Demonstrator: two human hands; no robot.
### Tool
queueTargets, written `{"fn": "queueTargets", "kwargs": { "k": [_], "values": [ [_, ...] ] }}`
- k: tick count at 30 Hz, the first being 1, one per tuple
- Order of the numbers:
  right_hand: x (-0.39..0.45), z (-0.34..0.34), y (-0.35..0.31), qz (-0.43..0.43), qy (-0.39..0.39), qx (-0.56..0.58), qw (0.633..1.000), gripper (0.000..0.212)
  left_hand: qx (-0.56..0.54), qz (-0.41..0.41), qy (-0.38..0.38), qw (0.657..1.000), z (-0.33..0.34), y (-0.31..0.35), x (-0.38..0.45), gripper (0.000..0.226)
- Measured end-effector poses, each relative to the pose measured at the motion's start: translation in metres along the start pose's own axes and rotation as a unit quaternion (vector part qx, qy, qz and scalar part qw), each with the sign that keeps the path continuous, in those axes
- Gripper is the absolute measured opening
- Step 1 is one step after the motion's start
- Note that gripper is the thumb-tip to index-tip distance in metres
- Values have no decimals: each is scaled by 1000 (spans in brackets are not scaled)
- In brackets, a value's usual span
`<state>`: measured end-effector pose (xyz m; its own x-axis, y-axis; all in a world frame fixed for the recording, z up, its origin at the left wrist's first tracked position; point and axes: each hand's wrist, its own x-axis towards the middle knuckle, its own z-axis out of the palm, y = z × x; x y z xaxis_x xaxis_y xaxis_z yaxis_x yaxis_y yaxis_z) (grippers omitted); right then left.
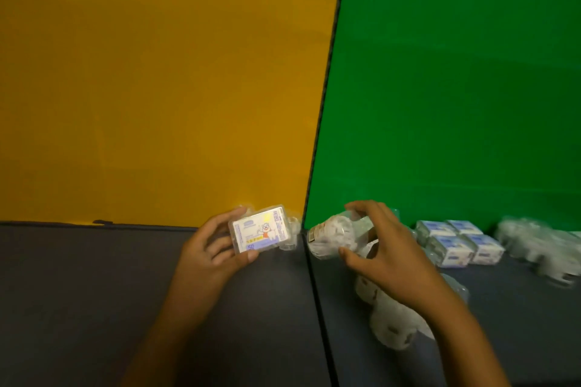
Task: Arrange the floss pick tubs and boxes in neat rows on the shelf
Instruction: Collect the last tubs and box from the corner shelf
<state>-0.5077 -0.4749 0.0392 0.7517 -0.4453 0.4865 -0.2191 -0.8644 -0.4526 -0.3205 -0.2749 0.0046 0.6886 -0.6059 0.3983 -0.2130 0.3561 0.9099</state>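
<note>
Left hand [213,248] holds a box [262,228]; right hand [382,248] grips a blurred tub [330,237], hiding others.

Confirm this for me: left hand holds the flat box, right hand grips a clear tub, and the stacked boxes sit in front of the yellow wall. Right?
One detail is off. The head view shows the stacked boxes in front of the green wall, not the yellow one. The rest holds: the left hand holds the flat box, and the right hand grips a clear tub.
</note>
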Motion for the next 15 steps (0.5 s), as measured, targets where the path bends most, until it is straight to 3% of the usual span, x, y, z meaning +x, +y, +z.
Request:
{"fn": "queueTargets", "kwargs": {
  "k": [10,15],
  "values": [
    [-108,-96,20,30,-24,63,997,62,4,5,-42,999,94,45,-89,58],
    [-157,-135,43,49,-10,26,998,59,-5,-9,-65,998,146,48,-125,57]
  ]
}}
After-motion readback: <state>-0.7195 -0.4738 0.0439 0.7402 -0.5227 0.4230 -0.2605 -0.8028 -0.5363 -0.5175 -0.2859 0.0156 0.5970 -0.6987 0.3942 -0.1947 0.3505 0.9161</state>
